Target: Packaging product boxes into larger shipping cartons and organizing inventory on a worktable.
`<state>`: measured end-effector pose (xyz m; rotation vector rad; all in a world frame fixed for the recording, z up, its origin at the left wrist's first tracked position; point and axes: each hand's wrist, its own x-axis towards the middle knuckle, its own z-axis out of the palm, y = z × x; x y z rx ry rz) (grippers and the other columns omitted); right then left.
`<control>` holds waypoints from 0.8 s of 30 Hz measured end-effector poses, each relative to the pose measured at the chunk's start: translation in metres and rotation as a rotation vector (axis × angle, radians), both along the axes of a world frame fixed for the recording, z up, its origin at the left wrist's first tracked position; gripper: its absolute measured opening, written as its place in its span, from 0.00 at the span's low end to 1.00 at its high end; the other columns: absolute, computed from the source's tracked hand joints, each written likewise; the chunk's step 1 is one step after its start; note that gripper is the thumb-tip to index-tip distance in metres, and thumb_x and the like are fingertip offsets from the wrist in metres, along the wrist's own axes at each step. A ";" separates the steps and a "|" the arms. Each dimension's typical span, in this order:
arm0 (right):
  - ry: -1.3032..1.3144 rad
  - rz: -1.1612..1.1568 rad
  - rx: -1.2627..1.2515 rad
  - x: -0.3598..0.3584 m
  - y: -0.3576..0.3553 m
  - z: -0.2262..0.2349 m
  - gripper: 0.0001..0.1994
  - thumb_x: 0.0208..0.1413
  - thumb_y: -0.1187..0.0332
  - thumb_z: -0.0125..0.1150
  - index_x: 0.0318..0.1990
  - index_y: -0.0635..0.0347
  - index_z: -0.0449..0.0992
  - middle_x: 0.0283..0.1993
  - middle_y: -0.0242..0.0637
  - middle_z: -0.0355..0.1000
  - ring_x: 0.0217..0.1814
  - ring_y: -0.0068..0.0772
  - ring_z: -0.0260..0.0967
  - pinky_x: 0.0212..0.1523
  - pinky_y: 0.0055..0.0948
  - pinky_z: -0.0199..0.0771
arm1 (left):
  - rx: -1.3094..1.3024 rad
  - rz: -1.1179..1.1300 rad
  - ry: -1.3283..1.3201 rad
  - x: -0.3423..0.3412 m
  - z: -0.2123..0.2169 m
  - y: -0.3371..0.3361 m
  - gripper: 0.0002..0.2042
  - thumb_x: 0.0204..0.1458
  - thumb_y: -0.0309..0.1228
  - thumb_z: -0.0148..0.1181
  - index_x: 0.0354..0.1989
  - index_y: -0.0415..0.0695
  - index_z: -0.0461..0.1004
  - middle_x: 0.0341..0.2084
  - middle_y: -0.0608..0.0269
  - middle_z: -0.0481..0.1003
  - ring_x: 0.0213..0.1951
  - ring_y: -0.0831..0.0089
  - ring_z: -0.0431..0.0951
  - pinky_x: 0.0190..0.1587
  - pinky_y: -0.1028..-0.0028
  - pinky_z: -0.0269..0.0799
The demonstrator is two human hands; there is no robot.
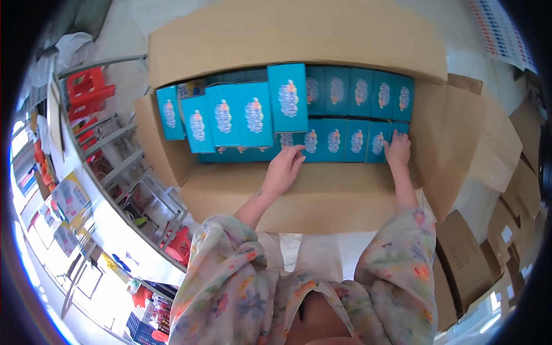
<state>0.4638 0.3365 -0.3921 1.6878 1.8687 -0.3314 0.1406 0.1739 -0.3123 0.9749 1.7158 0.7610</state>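
Note:
A large open cardboard carton [322, 192] stands in front of me, holding rows of teal printed boxes. My left hand [286, 167] is over the carton's near side, fingers loosely bent and partly extended, holding nothing visible. Its fingertips are by the near row, next to a teal box [310, 144]. My right hand [398, 150] rests with fingers apart on the last teal box [399, 127] at the right end of that row. On the left, several teal boxes [223, 115] sit higher than the rows beneath. One raised teal box [287, 98] overlaps both rows, and a narrower one [170, 112] leans against the left wall.
Long carton flaps [299, 31] fold outward at the far side and right. Flattened or stacked cardboard [468, 259] lies at the right. To the left are a white table [115, 215], metal frame bars [123, 167] and a red plastic stool [89, 92].

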 end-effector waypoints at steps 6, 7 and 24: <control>1.116 -0.392 -0.170 -0.147 -0.001 0.056 0.37 0.57 0.55 0.60 0.68 0.61 0.51 0.67 0.48 0.53 0.68 0.43 0.53 0.60 0.34 0.62 | 0.110 0.751 0.367 -0.109 0.021 -0.042 0.22 0.56 0.30 0.58 0.56 0.38 0.59 0.42 0.59 0.66 0.42 0.70 0.68 0.45 0.68 0.68; 1.223 -0.457 -0.214 -0.181 -0.003 0.060 0.39 0.56 0.55 0.61 0.69 0.61 0.47 0.68 0.49 0.51 0.69 0.43 0.52 0.62 0.35 0.60 | 0.072 1.053 0.137 -0.127 0.012 -0.058 0.25 0.57 0.33 0.58 0.58 0.39 0.55 0.46 0.59 0.64 0.43 0.71 0.67 0.46 0.67 0.68; 1.339 -0.828 -0.544 -0.276 -0.033 0.038 0.37 0.55 0.56 0.63 0.67 0.61 0.53 0.64 0.40 0.60 0.64 0.35 0.58 0.63 0.34 0.57 | -0.058 1.139 -1.608 -0.135 0.003 -0.011 0.53 0.42 0.74 0.44 0.70 0.50 0.38 0.69 0.52 0.38 0.68 0.43 0.42 0.62 0.32 0.36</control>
